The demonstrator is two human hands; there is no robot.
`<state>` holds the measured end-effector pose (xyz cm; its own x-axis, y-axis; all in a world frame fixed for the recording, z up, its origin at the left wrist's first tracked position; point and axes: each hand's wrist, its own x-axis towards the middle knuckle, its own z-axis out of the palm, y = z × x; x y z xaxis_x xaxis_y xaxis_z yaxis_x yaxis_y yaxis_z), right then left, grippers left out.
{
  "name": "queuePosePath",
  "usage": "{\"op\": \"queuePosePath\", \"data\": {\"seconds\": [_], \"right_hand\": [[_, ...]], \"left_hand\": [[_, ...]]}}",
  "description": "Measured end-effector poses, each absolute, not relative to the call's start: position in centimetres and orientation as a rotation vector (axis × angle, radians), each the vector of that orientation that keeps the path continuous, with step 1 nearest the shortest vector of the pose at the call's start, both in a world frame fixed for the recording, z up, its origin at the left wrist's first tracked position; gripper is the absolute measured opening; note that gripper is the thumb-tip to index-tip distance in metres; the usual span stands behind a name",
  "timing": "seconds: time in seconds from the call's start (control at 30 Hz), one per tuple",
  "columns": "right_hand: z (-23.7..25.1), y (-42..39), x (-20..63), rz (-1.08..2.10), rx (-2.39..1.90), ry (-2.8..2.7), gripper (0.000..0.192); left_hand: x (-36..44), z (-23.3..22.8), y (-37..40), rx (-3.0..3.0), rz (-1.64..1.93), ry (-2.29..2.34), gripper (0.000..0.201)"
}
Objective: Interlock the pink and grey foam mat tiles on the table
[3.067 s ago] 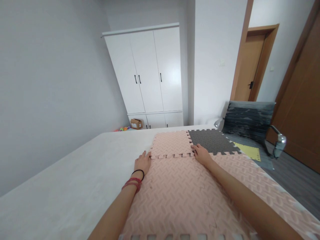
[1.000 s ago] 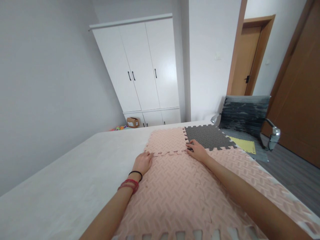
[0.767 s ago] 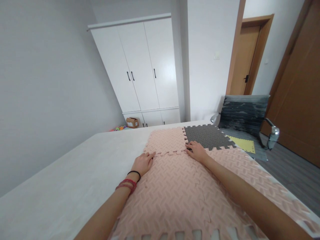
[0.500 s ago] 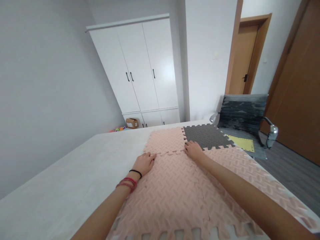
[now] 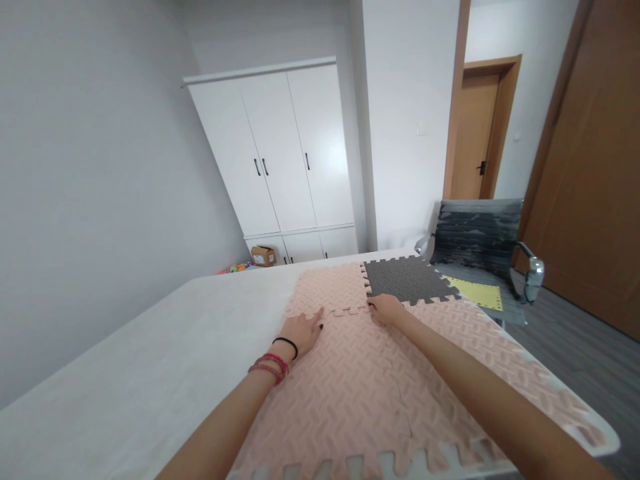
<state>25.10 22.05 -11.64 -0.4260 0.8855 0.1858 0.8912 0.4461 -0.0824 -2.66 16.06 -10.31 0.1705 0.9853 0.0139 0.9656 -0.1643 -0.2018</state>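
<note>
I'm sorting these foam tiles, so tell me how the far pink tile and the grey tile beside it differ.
The far pink tile is pale pink, the grey tile dark grey. The pink tile lies left, with the left hand flat at its near edge; the grey tile lies right, with the right hand at its near corner. Both are toothed foam squares with a ridged pattern, flat on the white surface.

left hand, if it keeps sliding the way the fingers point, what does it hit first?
Probably the far pink tile: the left hand lies flat on the near pink mat, fingertips at the toothed seam. Depth is unclear.
</note>
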Motion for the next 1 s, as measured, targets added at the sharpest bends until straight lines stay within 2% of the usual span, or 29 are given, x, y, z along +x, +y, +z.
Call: {"op": "queuePosePath", "data": {"seconds": [0.23, 0.4, 0.57, 0.7, 1.0], "right_hand": [[-11.9, 22.0, 26.6, 0.075, -1.510, -2.539, 0.042], [-11.1, 22.0, 25.8, 0.078, -1.544, -2.581, 0.035], [-10.2, 21.6, 25.2, 0.024, -1.599, -2.595, 0.030], [-9.8, 21.9, 25.0, 0.014, -1.627, -2.604, 0.032], [-10.3, 23.7, 25.1, 0.118, -1.594, -2.586, 0.037]], "left_hand": [[-1.8, -10.0, 17.0, -2.289, 0.250, -1.934, 0.048], [-0.6, -9.6, 17.0, -2.265, 0.257, -1.924, 0.047], [4.2, -10.4, 16.3, -2.323, 0.108, -1.721, 0.051], [7.0, -10.9, 16.5, -2.356, 0.056, -1.639, 0.053], [7.7, -10.3, 17.3, -2.389, 0.151, -1.578, 0.047]]}}
